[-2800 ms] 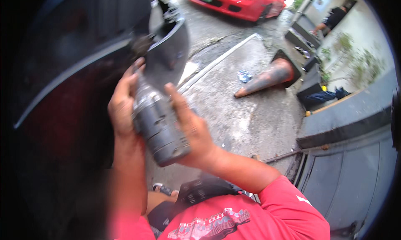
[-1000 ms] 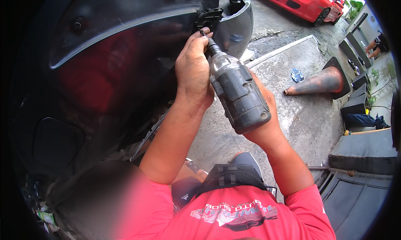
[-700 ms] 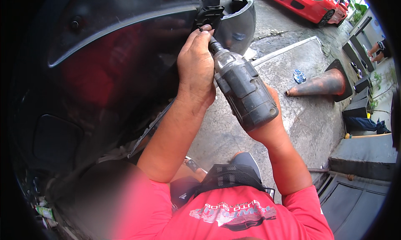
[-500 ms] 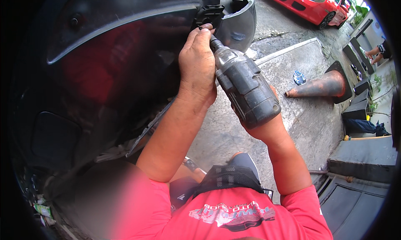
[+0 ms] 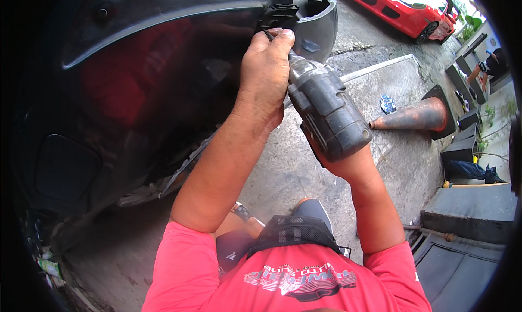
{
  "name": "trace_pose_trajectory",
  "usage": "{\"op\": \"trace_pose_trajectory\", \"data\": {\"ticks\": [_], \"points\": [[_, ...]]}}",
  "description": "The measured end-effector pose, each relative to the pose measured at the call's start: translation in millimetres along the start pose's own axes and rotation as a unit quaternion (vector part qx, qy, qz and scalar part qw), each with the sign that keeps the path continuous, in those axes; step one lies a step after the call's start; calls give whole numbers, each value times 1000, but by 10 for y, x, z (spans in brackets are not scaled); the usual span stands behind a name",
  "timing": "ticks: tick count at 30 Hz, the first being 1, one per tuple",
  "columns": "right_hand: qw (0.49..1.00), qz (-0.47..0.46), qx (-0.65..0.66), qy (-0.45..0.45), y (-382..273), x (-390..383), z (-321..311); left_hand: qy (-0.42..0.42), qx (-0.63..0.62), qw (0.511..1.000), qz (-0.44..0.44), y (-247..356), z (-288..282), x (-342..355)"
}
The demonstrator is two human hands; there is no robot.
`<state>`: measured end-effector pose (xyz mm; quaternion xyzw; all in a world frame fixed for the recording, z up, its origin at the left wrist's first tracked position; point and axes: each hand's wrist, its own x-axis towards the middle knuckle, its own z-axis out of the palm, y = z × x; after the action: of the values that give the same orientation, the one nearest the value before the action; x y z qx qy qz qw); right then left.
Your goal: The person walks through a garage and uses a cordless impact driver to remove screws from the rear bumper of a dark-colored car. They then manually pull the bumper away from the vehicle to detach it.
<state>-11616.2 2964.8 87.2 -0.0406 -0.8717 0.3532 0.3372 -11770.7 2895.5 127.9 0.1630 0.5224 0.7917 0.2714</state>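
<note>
A black and grey cordless impact wrench (image 5: 329, 108) points up and left toward a black plastic bracket (image 5: 278, 17) on the car's dark body panel (image 5: 179, 29). Underneath the wrench, my right hand (image 5: 352, 162) is closed round its grip; most of the fingers are hidden by the tool body. My left hand (image 5: 266, 67) is closed at the front end of the wrench, just below the bracket. Thumb and fingers pinch together there, near a small dark piece that I cannot make out. The wrench's socket is covered by this hand.
A curved grey car part (image 5: 319, 37) lies right beside the bracket. On the concrete are a worn orange cone (image 5: 413, 115) tipped over and a crumpled blue-white packet (image 5: 387, 104). A red car (image 5: 402, 7) stands farther back; a person (image 5: 492, 64) is at the far right.
My left hand has shifted slightly up and right, now covering the socket that showed before. The wrench has moved a little right and down with my right hand.
</note>
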Motion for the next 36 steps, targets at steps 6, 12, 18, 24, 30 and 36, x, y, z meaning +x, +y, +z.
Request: {"op": "trace_pose_trajectory", "data": {"ticks": [6,12,18,24,30,36], "points": [[999,30,24,-9,0,8,0,-11,11,1000,0,-3,-8,11],[1000,-20,-12,-16,83,-1,-6,9,3,1000,16,-35,-6,26],[1000,12,10,-13,42,9,-16,9,-11,1000,20,-72,-8,38],[999,-14,-20,-37,141,-42,-39,-1,-21,999,37,-94,-1,47],[997,18,-33,-64,114,-37,-53,1,-18,1000,17,-47,11,4],[999,20,-14,-47,116,-51,-29,-9,-23,1000,9,-11,17,-26]]}}
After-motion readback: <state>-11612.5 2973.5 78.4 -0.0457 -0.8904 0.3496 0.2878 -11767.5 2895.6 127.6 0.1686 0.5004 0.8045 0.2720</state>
